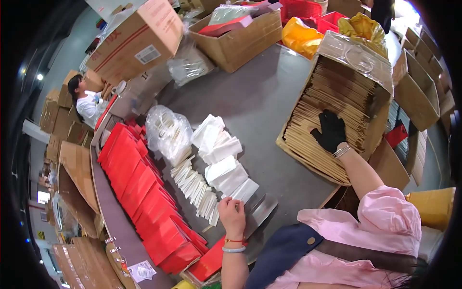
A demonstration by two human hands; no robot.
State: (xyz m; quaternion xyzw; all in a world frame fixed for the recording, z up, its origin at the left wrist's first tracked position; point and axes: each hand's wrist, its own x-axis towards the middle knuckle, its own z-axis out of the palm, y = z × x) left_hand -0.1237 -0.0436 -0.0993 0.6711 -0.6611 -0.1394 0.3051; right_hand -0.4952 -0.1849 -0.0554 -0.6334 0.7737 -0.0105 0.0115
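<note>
My right hand (331,131), in a black glove, lies stretched out on a tight row of brown cardboard pieces (332,96) with its thumb apart. These pieces stand on edge inside an open carton (382,108). My bare left hand (232,217) has its fingers curled in beside the near end of a row of white packets (226,174); whether anything is in them I cannot make out. Left of it lies a row of small folded white strips (195,188). A long overlapping row of red envelopes (144,192) runs along the table's left side, with one red piece (211,260) by my left wrist.
A clear plastic bag (167,130) rests behind the white strips. At the back of the grey table (231,96) stand a filled carton (236,45) and a larger carton (137,45). Yellow sacks (302,36) are beyond. Another person (89,101) works at far left.
</note>
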